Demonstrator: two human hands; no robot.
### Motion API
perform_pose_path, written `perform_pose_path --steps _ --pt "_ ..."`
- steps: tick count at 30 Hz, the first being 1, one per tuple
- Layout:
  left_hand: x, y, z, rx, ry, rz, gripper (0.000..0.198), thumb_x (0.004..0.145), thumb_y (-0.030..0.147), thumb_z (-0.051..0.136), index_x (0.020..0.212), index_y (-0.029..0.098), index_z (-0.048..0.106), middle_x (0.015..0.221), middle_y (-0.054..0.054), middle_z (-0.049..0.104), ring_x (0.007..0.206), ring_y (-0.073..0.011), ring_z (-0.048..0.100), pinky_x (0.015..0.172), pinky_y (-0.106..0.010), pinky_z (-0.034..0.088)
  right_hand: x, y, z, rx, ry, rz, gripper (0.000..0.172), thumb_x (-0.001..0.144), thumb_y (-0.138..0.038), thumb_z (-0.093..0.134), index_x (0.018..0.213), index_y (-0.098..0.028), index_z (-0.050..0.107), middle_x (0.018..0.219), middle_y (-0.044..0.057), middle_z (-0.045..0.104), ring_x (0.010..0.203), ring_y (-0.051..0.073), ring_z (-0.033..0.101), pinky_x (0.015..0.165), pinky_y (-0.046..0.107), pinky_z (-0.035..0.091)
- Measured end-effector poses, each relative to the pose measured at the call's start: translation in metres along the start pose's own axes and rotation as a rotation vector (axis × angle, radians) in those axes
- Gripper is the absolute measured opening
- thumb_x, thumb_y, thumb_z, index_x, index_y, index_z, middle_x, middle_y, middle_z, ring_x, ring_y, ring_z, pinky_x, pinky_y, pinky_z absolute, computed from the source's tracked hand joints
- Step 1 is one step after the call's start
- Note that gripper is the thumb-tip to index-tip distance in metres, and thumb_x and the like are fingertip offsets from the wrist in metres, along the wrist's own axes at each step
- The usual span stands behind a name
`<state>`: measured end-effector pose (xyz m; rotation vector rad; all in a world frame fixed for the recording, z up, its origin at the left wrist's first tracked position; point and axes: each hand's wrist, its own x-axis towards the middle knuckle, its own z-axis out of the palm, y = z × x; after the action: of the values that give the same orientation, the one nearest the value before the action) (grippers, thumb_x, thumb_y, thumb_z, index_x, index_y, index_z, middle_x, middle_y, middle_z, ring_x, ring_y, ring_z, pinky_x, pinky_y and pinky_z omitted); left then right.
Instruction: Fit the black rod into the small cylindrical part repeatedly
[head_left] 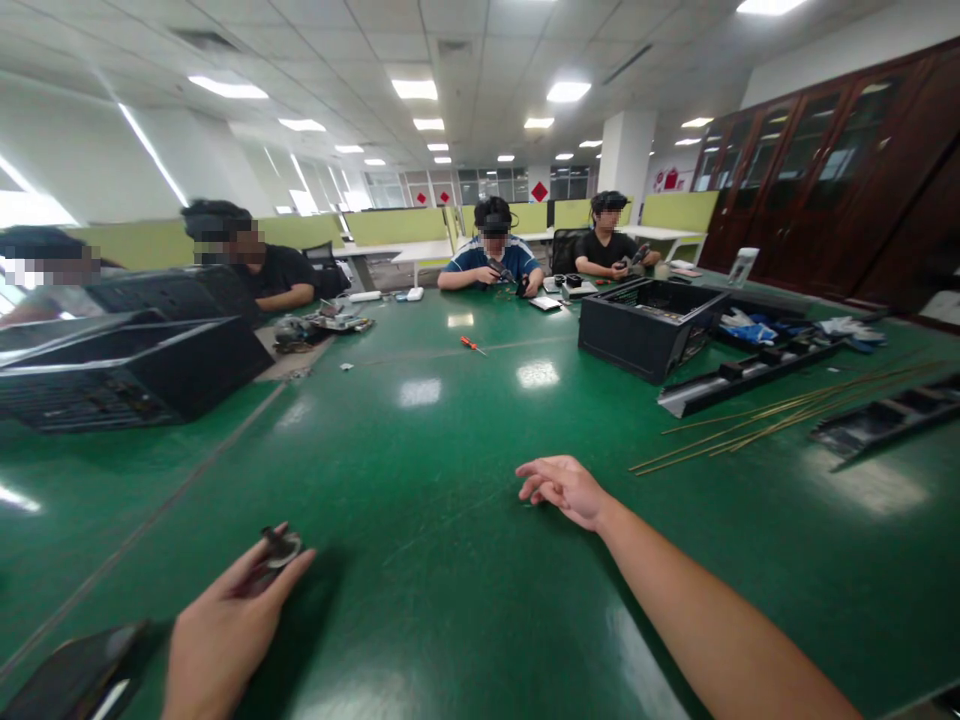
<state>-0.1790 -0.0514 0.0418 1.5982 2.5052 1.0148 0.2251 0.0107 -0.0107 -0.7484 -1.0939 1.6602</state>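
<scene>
My left hand (225, 630) is closed around a small dark part with a curved silvery piece (283, 548), held between thumb and fingers at the lower left. Its exact kind cannot be made out. Over the green tabletop (420, 500), my right hand (564, 490) reaches out from the lower right, fingers loosely bent and apart, with nothing in them. Beside my left wrist lies a dark flat object (82, 670), partly cut off by the frame. Farther off, an orange-handled screwdriver (471, 345) rests on the table.
A black computer case (622, 335) stands at the right, near dark metal rails (750, 375), thin brass-coloured rods (750, 425) and gloves (748, 328). Another case (150, 375) and a heap of parts (322, 322) are at the left. Several people sit around the table.
</scene>
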Motion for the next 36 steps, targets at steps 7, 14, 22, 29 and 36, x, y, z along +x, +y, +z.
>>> perform_pose_path --steps 7,14,22,29,36 --pt "-0.047 0.116 0.075 -0.601 -0.533 0.343 0.047 0.074 0.043 0.072 0.112 0.015 0.069 0.102 -0.008 0.077 0.090 -0.0236 0.073 0.086 -0.036 0.057 0.006 0.008 0.019 -0.229 0.047 -0.017 0.032 0.068 -0.023 0.065 0.098 -0.013 0.069 0.070 0.003 0.072 0.046 0.007 0.043 0.049 0.022 0.034" --pt "-0.057 0.132 0.105 -0.590 -0.559 0.548 0.036 0.076 0.031 0.071 0.110 0.022 0.071 0.103 -0.005 0.074 0.093 -0.0219 0.069 0.087 -0.036 0.055 -0.001 0.019 0.029 -0.265 0.112 -0.134 0.056 0.063 -0.012 0.061 0.118 -0.019 0.055 0.085 -0.001 0.068 0.049 0.006 0.040 0.049 0.020 0.031" --pt "-0.061 0.120 0.102 -0.469 -0.486 0.774 0.037 0.075 0.019 0.072 0.111 0.024 0.066 0.103 -0.005 0.072 0.095 -0.0202 0.067 0.087 -0.034 0.053 -0.010 0.023 0.034 -0.627 -0.091 -0.180 0.035 0.069 -0.014 0.070 0.104 -0.018 0.066 0.088 0.001 0.066 0.067 0.011 0.057 0.062 0.022 0.044" --pt "-0.060 0.125 0.100 -0.514 -0.493 0.811 0.023 0.078 0.022 0.071 0.100 0.023 0.068 0.094 -0.004 0.072 0.088 -0.0184 0.067 0.080 -0.031 0.053 -0.007 0.024 0.034 -0.717 -0.059 -0.190 0.018 0.076 -0.020 0.068 0.093 -0.017 0.073 0.082 0.003 0.071 0.072 0.016 0.063 0.066 0.024 0.048" --pt "-0.060 0.127 0.097 -0.531 -0.507 0.791 0.019 0.079 0.024 0.070 0.098 0.022 0.070 0.092 -0.005 0.073 0.085 -0.0189 0.068 0.080 -0.032 0.054 -0.010 0.015 0.039 -0.836 -0.021 -0.224 0.013 0.080 -0.026 0.069 0.088 -0.019 0.077 0.080 0.003 0.073 0.071 0.017 0.065 0.064 0.025 0.045"
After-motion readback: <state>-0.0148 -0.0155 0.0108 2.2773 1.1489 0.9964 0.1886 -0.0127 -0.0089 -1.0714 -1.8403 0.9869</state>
